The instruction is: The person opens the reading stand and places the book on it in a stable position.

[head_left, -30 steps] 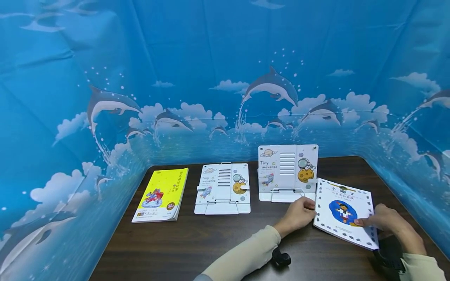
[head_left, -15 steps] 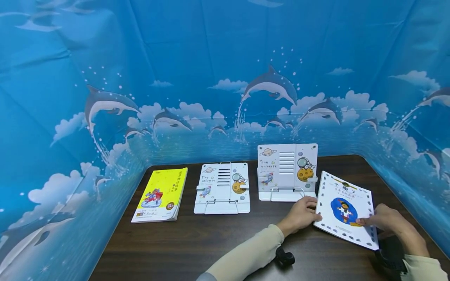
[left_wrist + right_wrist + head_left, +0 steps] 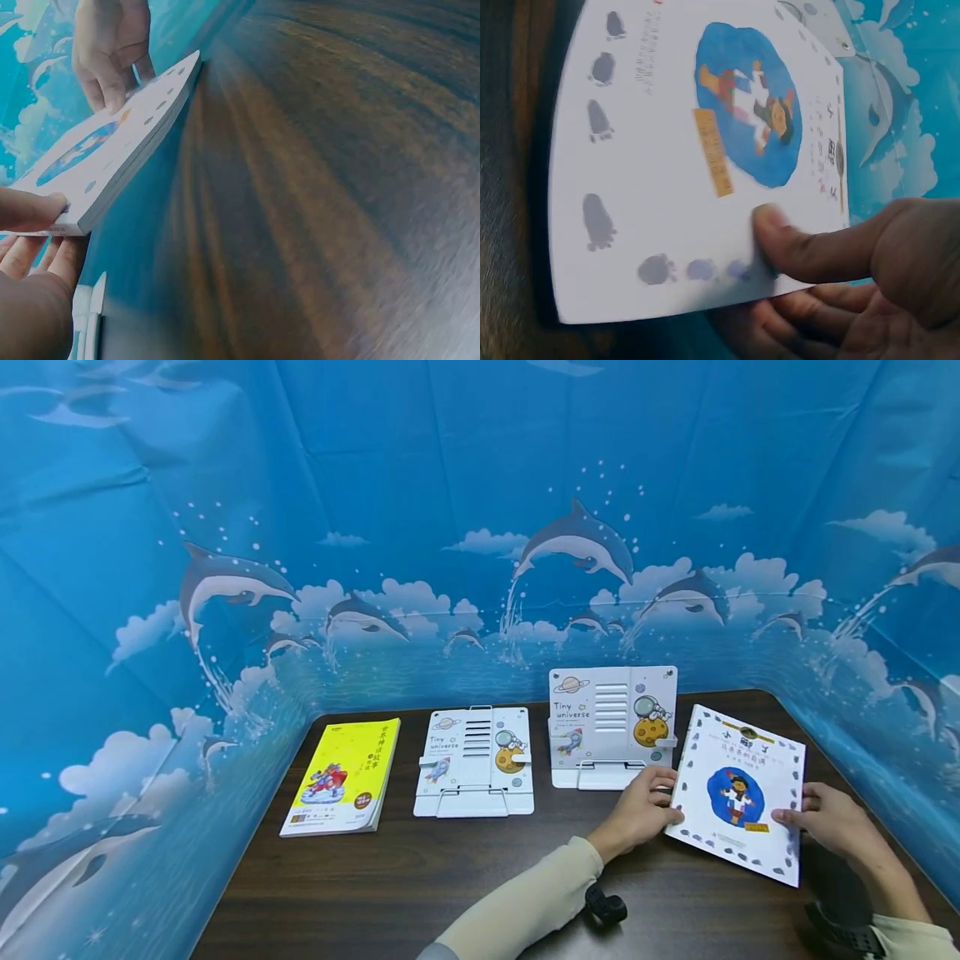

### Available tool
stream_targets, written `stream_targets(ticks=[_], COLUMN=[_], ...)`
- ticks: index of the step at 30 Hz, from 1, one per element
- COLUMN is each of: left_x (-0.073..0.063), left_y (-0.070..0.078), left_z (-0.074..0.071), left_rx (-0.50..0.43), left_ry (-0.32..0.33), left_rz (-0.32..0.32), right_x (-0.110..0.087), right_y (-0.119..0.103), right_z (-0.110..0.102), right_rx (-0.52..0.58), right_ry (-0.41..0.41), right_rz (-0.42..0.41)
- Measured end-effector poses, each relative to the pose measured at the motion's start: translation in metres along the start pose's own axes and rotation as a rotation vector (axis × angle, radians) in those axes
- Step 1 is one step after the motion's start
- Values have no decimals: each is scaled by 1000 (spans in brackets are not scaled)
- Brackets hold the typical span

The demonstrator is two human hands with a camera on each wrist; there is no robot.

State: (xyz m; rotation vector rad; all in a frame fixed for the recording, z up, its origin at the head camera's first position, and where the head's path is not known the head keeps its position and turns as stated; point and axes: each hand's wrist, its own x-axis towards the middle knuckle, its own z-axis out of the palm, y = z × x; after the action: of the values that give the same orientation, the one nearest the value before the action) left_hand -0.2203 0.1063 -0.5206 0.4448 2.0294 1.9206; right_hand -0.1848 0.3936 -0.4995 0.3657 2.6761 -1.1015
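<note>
A white book (image 3: pixel 738 797) with a blue oval picture and a footprint border is held between both hands at the right of the table. My left hand (image 3: pixel 639 810) grips its left edge, thumb on the cover and fingers beneath, as the left wrist view shows. On the opposite edge my right hand (image 3: pixel 832 820) pinches the book, its thumb (image 3: pixel 802 244) flat on the cover and the other fingers behind. The book is tilted, its top edge raised. Just behind and left of it stands a white book stand (image 3: pixel 611 727), upright, printed with an astronaut and a planet.
A second white book stand (image 3: pixel 474 764) leans back lower, left of the upright one. Farther left lies a yellow book (image 3: pixel 345 777). All rest on a dark wooden table (image 3: pixel 450 885), with a blue dolphin-print curtain (image 3: pixel 420 485) around its back and sides.
The book has been lifted and tilted up toward me, turning a little straighter. My left hand has taken hold of its left edge. My right hand has moved slightly up with it.
</note>
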Motion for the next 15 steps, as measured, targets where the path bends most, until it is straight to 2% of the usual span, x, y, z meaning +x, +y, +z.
stream_targets(ticks=[4,8,12,15], left_x=[2,5,10,14], left_y=[4,14,20,24], left_z=[-7,-17,-28,-39], left_rx=[-29,7,29,-10], left_ry=[12,51,100,113], left_rz=[-1,-6,22,46], right_x=[-3,-5,-8,-8], right_y=[-9,-23,-39,-51], right_z=[0,1,4,6], right_rx=[4,-13,-6,24], right_ry=[147,257,321,341], right_rz=[-53,-128,-201,-241])
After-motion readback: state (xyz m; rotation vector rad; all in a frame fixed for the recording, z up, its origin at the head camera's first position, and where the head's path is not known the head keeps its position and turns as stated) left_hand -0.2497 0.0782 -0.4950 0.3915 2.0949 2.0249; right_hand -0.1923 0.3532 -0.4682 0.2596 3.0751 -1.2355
